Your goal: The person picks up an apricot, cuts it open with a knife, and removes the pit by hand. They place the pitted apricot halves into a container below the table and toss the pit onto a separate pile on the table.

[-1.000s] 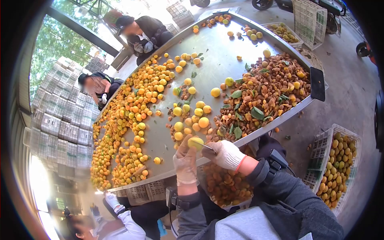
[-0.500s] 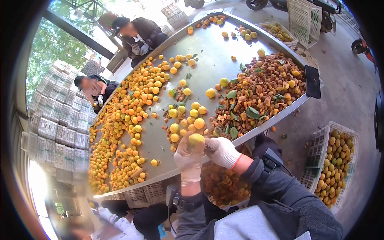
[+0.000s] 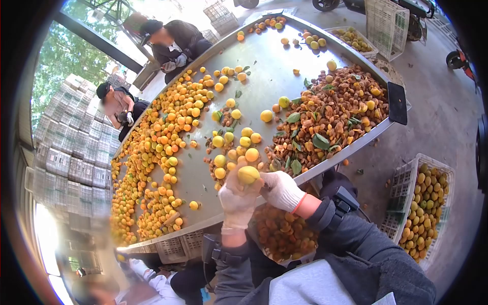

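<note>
A yellow apricot (image 3: 248,175) is gripped between the fingers and thumb of my left hand (image 3: 237,203), just over the table's near edge. My right hand (image 3: 282,191), gloved in white with a red cuff, is closed right beside the fruit. Whatever its fingers hold, if anything, is hidden. Beyond my hands lies a small group of loose apricots (image 3: 251,154) on the metal table (image 3: 203,203). To the right is a heap of brown apricot pits (image 3: 325,119) with green leaves. Beneath my hands, a container of split apricots (image 3: 284,236) is partly covered by my arms.
A long pile of whole apricots (image 3: 157,152) covers the table's left side. A black phone-like object (image 3: 397,103) sits at the right corner. A crate of apricots (image 3: 424,208) stands on the floor at right. Several co-workers surround the table; stacked crates (image 3: 66,162) rise at left.
The apricot in my left hand is raised slightly and turned to face me more. My right hand has shifted a little left. The seated co-worker at left has straightened up.
</note>
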Motion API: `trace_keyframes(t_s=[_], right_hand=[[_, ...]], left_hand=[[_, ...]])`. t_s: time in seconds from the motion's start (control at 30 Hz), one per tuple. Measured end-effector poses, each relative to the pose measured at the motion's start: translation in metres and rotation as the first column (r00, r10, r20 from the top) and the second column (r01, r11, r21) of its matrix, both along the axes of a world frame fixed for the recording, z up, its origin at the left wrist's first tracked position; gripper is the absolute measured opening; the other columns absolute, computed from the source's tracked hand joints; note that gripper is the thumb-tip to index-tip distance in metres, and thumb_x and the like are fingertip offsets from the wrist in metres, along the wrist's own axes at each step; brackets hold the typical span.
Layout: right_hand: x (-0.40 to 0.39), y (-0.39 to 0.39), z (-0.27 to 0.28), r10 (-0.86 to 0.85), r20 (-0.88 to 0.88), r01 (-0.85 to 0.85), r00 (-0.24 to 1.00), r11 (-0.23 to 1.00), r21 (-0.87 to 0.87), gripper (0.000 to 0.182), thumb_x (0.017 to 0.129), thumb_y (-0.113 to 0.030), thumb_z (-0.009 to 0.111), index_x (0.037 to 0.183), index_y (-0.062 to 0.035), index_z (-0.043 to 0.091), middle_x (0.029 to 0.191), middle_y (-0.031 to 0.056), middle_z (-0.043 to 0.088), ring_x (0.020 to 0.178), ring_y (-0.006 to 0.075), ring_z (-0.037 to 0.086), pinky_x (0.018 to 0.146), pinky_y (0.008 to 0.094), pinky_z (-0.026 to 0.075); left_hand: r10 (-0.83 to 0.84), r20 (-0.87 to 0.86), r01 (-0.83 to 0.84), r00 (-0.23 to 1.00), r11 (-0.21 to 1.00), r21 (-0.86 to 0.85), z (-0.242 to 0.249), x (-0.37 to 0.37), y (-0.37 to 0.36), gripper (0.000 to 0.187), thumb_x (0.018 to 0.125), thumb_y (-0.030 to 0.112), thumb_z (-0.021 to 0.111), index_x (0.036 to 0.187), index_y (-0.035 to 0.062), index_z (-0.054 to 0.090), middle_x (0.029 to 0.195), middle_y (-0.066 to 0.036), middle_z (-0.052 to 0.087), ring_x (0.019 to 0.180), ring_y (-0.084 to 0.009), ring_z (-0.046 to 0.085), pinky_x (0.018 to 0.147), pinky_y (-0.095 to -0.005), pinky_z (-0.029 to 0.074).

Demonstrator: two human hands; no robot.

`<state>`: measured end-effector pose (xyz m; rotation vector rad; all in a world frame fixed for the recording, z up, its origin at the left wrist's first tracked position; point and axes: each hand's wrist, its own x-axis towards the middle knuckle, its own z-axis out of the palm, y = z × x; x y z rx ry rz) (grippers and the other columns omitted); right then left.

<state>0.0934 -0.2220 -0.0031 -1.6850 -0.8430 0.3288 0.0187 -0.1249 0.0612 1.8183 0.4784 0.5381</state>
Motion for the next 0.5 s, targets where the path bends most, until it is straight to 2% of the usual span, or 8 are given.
trace_keyframes(t_s=[0.03, 0.1, 0.13, 0.2, 0.23, 0.3, 0.4, 0.5], right_hand=[[0.0, 0.001, -0.002, 0.003, -0.007, -0.003, 1.0, 1.0, -0.003, 0.013, 0.08, -0.01, 0.063, 0.093, -0.0095, 0.066, 0.08, 0.0181, 0.065, 0.073, 0.0371, 0.063, 0.065, 0.0392, 0.05], [0.001, 0.006, -0.008, 0.181, -0.307, -0.13, 0.935, 0.975, 0.178, 0.014, 0.079, -0.008, 0.062, 0.092, -0.0094, 0.066, 0.077, 0.0175, 0.064, 0.07, 0.0363, 0.062, 0.064, 0.0392, 0.05], [0.002, 0.007, -0.009, 0.176, -0.324, -0.123, 0.93, 0.977, 0.176, 0.014, 0.079, -0.006, 0.06, 0.091, -0.0092, 0.066, 0.073, 0.0166, 0.063, 0.068, 0.035, 0.061, 0.063, 0.0392, 0.049], [0.001, 0.007, -0.009, 0.131, -0.231, -0.108, 0.964, 0.988, 0.11, 0.016, 0.082, -0.007, 0.061, 0.097, -0.0086, 0.066, 0.077, 0.0147, 0.065, 0.069, 0.0267, 0.062, 0.065, 0.0352, 0.049], [0.002, 0.007, -0.008, 0.096, -0.128, -0.091, 0.987, 0.995, 0.045, 0.019, 0.084, -0.008, 0.062, 0.102, -0.0079, 0.066, 0.081, 0.0128, 0.067, 0.07, 0.0184, 0.063, 0.068, 0.0312, 0.05], [0.0, 0.01, -0.006, 0.027, -0.067, -0.026, 0.997, 0.999, 0.02, 0.018, 0.084, -0.008, 0.062, 0.101, -0.008, 0.066, 0.081, 0.0129, 0.067, 0.071, 0.0198, 0.064, 0.068, 0.0314, 0.051], [-0.007, 0.013, -0.003, -0.088, -0.008, 0.088, 0.996, 0.996, 0.03, 0.015, 0.081, -0.007, 0.062, 0.094, -0.0092, 0.066, 0.077, 0.0142, 0.066, 0.071, 0.0285, 0.064, 0.064, 0.0362, 0.05], [-0.005, 0.017, -0.005, -0.107, -0.044, 0.111, 0.993, 0.988, 0.109, 0.012, 0.078, -0.005, 0.061, 0.089, -0.0099, 0.066, 0.074, 0.0154, 0.064, 0.069, 0.0353, 0.063, 0.061, 0.0402, 0.049]], left_hand=[[0.003, -0.007, -0.003, 1.0, 1.0, -0.003, 0.003, 0.0, 0.005, 0.052, 0.075, -0.004, 0.076, 0.122, -0.005, 0.055, 0.114, -0.008, 0.062, 0.103, -0.0163, 0.06, 0.087, -0.0294, 0.051], [-0.016, -0.176, 0.153, 0.984, 0.577, 0.802, 0.01, 0.001, 0.016, 0.049, 0.077, 0.0, 0.076, 0.122, -0.0052, 0.055, 0.113, -0.009, 0.062, 0.101, -0.0157, 0.061, 0.084, -0.0277, 0.052], [-0.017, -0.176, 0.153, 0.984, 0.579, 0.801, 0.009, 0.001, 0.014, 0.049, 0.077, 0.0, 0.076, 0.122, -0.0052, 0.055, 0.113, -0.009, 0.062, 0.101, -0.0157, 0.061, 0.084, -0.0277, 0.052], [-0.088, -0.025, 0.092, 0.996, 0.956, 0.278, 0.005, 0.001, 0.006, 0.048, 0.079, 0.006, 0.075, 0.122, -0.0047, 0.055, 0.116, -0.011, 0.062, 0.1, -0.0148, 0.062, 0.081, -0.0264, 0.052], [-0.088, -0.019, 0.089, 0.996, 0.957, 0.275, 0.0, 0.003, 0.007, 0.048, 0.079, 0.006, 0.075, 0.122, -0.0047, 0.055, 0.116, -0.011, 0.062, 0.1, -0.0148, 0.062, 0.081, -0.0264, 0.052], [0.057, 0.171, 0.042, 0.984, 0.849, -0.526, -0.011, 0.004, 0.011, 0.052, 0.079, 0.004, 0.075, 0.125, -0.0043, 0.053, 0.12, -0.013, 0.061, 0.101, -0.0147, 0.062, 0.081, -0.0272, 0.053], [0.04, -0.059, -0.062, 0.997, 0.901, -0.429, -0.012, 0.009, 0.014, 0.055, 0.078, -0.001, 0.074, 0.128, -0.0047, 0.05, 0.119, -0.012, 0.061, 0.101, -0.0156, 0.063, 0.085, -0.0289, 0.052], [0.062, 0.042, -0.05, 0.997, 0.971, -0.235, 0.003, 0.013, -0.004, 0.055, 0.077, -0.005, 0.074, 0.127, -0.0056, 0.05, 0.113, -0.01, 0.064, 0.097, -0.0161, 0.064, 0.086, -0.0288, 0.052]])
